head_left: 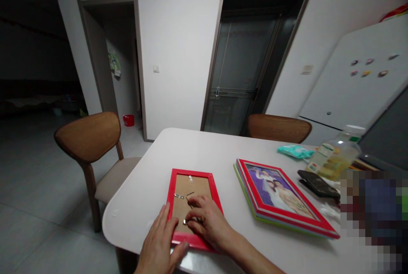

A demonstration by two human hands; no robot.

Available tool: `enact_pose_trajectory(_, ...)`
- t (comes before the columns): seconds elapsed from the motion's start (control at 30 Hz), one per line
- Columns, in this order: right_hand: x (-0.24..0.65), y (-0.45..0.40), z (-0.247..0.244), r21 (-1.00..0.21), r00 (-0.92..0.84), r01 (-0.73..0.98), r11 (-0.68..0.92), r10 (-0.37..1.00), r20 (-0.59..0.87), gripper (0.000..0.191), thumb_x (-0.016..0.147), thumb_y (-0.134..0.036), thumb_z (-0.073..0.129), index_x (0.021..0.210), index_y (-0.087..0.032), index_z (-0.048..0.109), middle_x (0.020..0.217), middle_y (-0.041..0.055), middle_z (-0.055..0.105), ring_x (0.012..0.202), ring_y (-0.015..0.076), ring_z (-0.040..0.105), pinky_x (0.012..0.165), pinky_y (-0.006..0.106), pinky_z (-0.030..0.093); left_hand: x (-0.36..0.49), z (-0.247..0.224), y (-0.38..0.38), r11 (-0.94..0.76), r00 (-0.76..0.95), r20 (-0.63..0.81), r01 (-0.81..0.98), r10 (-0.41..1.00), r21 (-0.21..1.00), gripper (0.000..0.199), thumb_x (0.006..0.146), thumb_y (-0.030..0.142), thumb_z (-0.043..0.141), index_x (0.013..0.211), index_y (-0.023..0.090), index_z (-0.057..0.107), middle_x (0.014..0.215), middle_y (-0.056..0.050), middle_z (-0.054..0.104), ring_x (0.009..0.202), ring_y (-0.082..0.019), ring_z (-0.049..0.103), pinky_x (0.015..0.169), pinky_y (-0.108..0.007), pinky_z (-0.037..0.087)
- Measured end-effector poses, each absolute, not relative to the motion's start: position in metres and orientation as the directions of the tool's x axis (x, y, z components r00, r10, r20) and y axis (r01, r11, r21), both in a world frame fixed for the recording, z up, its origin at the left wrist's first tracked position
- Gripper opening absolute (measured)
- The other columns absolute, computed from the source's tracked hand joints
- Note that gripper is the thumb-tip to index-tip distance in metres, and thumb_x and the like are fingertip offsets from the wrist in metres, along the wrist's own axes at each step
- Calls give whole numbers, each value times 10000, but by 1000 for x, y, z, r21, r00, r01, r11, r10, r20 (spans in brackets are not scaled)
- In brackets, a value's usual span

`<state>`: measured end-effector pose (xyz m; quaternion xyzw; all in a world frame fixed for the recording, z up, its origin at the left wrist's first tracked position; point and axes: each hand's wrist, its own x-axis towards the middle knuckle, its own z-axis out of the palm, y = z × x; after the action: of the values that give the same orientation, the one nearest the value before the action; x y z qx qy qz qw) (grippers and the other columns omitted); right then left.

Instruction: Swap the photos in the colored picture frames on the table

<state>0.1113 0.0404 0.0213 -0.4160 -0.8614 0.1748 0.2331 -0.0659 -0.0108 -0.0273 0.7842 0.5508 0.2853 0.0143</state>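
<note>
A red picture frame (pixel 171 189) lies face down on the white table, its brown backing board (pixel 199 184) showing. Small metal clips sit along the inner edges: one clip (pixel 190 179) at the far side, another clip (pixel 179 196) at the left. My left hand (pixel 161 240) rests with spread fingers on the frame's near left corner. Over the backing, my right hand (pixel 205 218) is curled, its fingertips pinched at a metal clip (pixel 184 222) near the close edge. Beside those fingers, a thin dark stand wire (pixel 190 195) is partly hidden.
To the right, a stack of frames has a red photo frame (pixel 264 193) on top. Beyond it are a teal packet (pixel 296 151), a clear jug (pixel 334 155) and a black phone (pixel 318 185). Wooden chairs stand at the left (pixel 91 136) and far side of the table (pixel 168 142).
</note>
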Motion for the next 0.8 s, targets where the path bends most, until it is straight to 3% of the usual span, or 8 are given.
enact_pose_trajectory(0.17, 99, 52, 24, -496, -494, 661, 563, 824, 277, 216, 738, -283, 494, 899, -231, 627, 982, 47, 569, 922, 174, 479, 806, 293, 348, -64, -22, -8, -431, 268, 416, 823, 869, 369, 391, 627, 308, 627, 968, 136, 541, 1268, -197, 385, 1174, -306, 334, 913, -456, 362)
enact_pose_trajectory(0.27, 81, 67, 23, -410, -450, 743, 529, 848, 279, 198, 757, -279, 466, 822, -206, 638, 869, 51, 590, 835, 165, 499, 752, 272, 352, -62, -15, -5, -414, 267, 363, 805, 893, 426, 321, 559, 232, 663, 844, 140, 546, 1277, -197, 373, 1203, -292, 286, 946, -441, 327)
enact_pose_trajectory(0.4, 57, 85, 16, -357, -375, 811, 463, 880, 290, 207, 770, -236, 434, 739, -171, 628, 778, 72, 579, 760, 170, 501, 688, 269, 359, -61, -7, -3, -389, 267, 302, 781, 915, 488, 217, 571, 210, 647, 740, 150, 524, 1294, -202, 344, 1223, -270, 251, 961, -419, 307)
enact_pose_trajectory(0.57, 59, 89, 15, -375, -356, 810, 451, 886, 295, 221, 780, -223, 408, 800, -161, 619, 802, 81, 582, 766, 168, 510, 695, 263, 366, -63, -5, -4, -373, 251, 288, 759, 924, 534, 227, 563, 204, 653, 738, 163, 515, 1293, -193, 349, 1227, -263, 244, 959, -419, 303)
enact_pose_trajectory(0.7, 98, 85, 23, -376, -389, 793, 478, 874, 290, 247, 745, -191, 440, 936, -178, 595, 942, 68, 573, 875, 159, 497, 764, 239, 353, -63, -4, -6, -347, 216, 284, 737, 934, 580, 226, 521, 161, 659, 675, 187, 495, 1282, -174, 375, 1214, -276, 271, 946, -421, 316)
enact_pose_trajectory(0.8, 132, 84, 26, -320, -378, 845, 428, 902, 207, 257, 648, -104, 481, 850, -168, 627, 898, 69, 582, 871, 172, 491, 756, 237, 349, -63, -4, -7, -341, 203, 287, 725, 936, 599, 229, 510, 157, 654, 660, 195, 484, 1285, -163, 376, 1216, -279, 265, 939, -423, 322)
